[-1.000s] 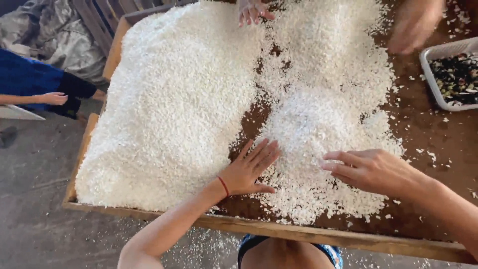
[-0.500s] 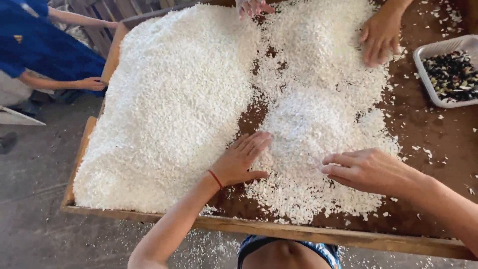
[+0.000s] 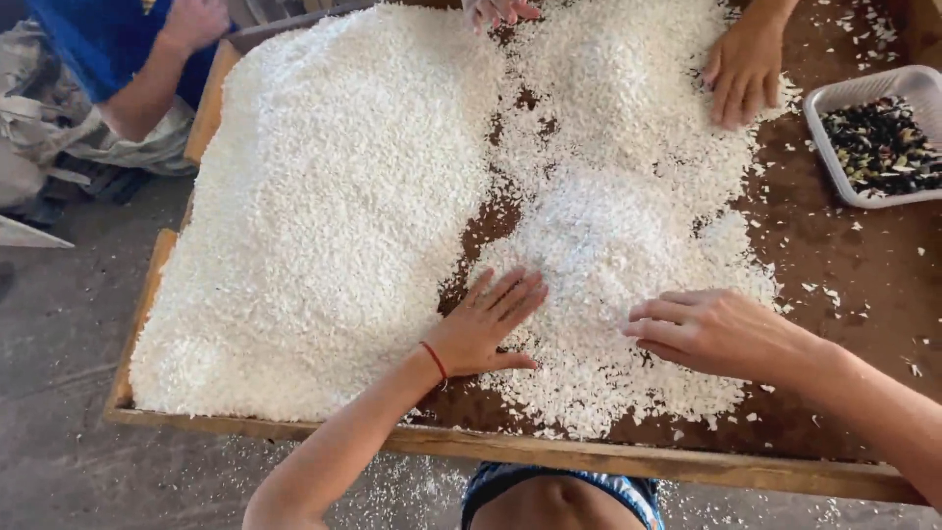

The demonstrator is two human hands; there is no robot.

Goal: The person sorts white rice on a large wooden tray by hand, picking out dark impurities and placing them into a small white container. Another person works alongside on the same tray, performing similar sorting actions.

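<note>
A wide wooden tray table (image 3: 687, 466) holds a thick heap of white grains (image 3: 324, 206) on its left half and a thinner spread (image 3: 608, 245) in the middle. My left hand (image 3: 486, 324), with a red band at the wrist, lies flat and open on the near edge of the thin spread. To its right, my right hand (image 3: 711, 329) rests on the same grains with fingers bent and pointing left. Neither hand holds anything.
A pale rectangular dish (image 3: 878, 137) of dark bits sits at the far right of the table. Another person's hand (image 3: 746, 64) presses on grains at the far side, and fingertips (image 3: 500, 10) show at the top edge. A person in blue (image 3: 128, 49) is at the far left.
My left hand slid slightly left and down over the grains; my right hand barely moved. The far hand came down onto the grains. The person in blue shifted closer along the left side.
</note>
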